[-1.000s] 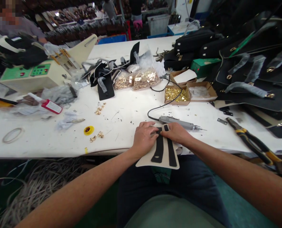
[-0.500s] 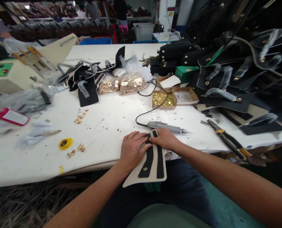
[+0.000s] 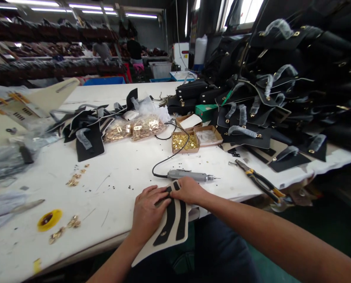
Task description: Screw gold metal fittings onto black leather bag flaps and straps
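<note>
A beige bag flap panel with two black strips lies partly on the table's front edge, its near end hanging over my lap. A small metal fitting shows on the left strip. My left hand presses on the panel's left side, thumb and fingers at the top of that strip. From the right, my right hand grips the panel's far end with its thumb close to the left thumb. Anything tiny between the fingertips is hidden. Just beyond my hands rests a grey electric screwdriver with a black cable.
Pliers lie to the right. Small boxes of gold-coloured hardware and bags of metal parts stand further back. Black bag parts pile up at the right. A yellow tape roll and gold clasps are at the left.
My head view has tilted up and turned right, so the table contents appear further left and lower. Both hands keep their hold on the panel.
</note>
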Tool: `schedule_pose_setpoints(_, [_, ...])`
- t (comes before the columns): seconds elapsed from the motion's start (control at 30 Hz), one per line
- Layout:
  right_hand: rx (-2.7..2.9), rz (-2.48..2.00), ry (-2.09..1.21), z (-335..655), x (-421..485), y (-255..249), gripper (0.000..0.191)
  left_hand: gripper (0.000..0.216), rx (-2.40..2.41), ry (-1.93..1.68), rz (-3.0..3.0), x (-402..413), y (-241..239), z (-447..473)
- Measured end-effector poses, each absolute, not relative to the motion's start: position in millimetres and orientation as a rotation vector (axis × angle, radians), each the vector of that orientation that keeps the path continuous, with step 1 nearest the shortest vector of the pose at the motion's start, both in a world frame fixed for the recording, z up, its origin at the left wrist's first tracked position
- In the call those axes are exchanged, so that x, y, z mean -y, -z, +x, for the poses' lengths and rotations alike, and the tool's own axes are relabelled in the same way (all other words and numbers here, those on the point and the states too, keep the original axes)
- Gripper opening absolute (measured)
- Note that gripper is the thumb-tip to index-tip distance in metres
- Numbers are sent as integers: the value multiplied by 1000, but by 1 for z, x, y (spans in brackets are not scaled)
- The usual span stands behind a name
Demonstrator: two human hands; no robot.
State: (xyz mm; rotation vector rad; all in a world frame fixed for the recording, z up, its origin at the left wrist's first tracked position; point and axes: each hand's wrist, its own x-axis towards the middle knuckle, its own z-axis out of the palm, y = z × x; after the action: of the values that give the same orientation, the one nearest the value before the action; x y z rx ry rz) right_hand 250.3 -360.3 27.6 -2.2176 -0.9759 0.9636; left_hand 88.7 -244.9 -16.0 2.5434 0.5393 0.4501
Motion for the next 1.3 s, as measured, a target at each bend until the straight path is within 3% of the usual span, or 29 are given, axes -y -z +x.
schedule_pose_setpoints(0.3, [748,-2158,-689,297,447,-32,23,15,-471,-483,2588,242,15,91])
schedule_pose_setpoints(0.5, [705,-2608,-324,368,511,-22,27,16,-426,-539,2592,240,20,92])
schedule_pose_setpoints(0.63, [726,-2733,-260,409,519,-20,29,16,-406,-557,2592,238,25,91])
schedule_pose_setpoints(0.97, [971,-2992,-402,431,494,-29,25,19,-405,-560,2599,238,26,90])
schedule_pose_setpoints(1.3, [1260,-3070,-919,454,450,-52,12,14,-469,-531,2589,242,22,91])
